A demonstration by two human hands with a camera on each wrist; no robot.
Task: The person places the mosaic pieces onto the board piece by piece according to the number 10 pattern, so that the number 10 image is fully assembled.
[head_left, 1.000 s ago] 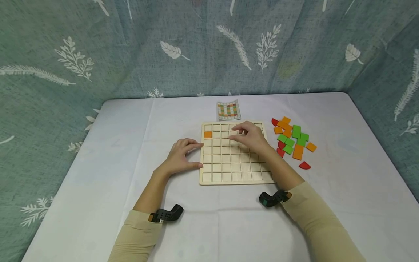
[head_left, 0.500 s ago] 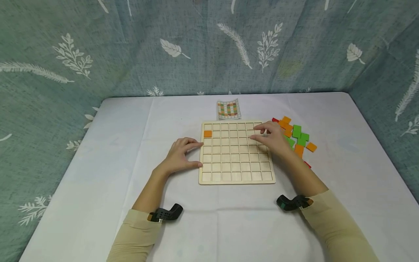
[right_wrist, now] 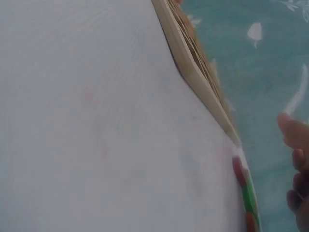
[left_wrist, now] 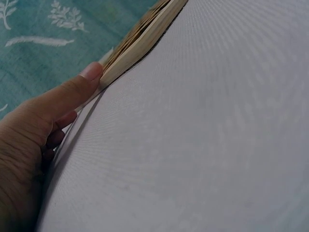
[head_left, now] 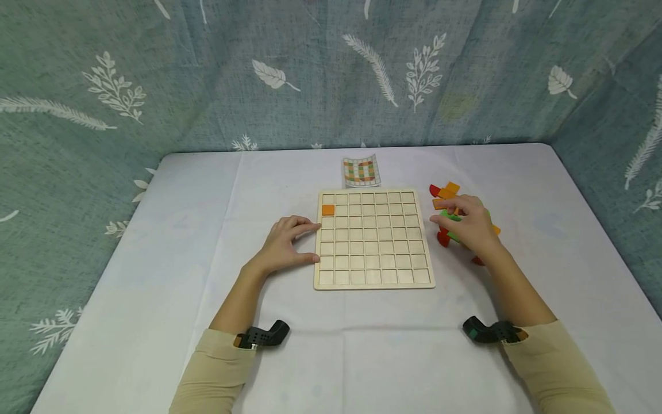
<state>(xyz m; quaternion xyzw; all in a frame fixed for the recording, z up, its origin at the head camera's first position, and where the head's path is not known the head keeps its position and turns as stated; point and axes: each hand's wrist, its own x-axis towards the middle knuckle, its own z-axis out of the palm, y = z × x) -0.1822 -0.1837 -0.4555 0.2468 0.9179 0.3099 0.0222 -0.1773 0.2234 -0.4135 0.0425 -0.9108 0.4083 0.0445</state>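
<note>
A square wooden grid board (head_left: 371,247) lies flat on the table, with one orange square tile (head_left: 328,210) in a cell near its upper left corner. My left hand (head_left: 284,244) touches the board's left edge with thumb and fingertips; the left wrist view shows the thumb (left_wrist: 89,72) against the wooden rim. To the right of the board, my right hand (head_left: 468,223) hovers over a loose pile of tiles, thumb and fingers apart and nothing visible between them. The pile has orange tiles (head_left: 447,192), green tiles (head_left: 454,237) and red pieces (head_left: 443,238), partly hidden by the hand.
Behind the board lies a small card (head_left: 361,171) printed with a coloured grid pattern. A white cloth covers the table (head_left: 331,356). A leaf-patterned blue-green curtain (head_left: 310,75) hangs along the back and sides. Each wrist wears a black camera (head_left: 271,334).
My right hand has moved right, from above the board's upper cells to over the tile pile. The left hand stays at the board's left edge.
</note>
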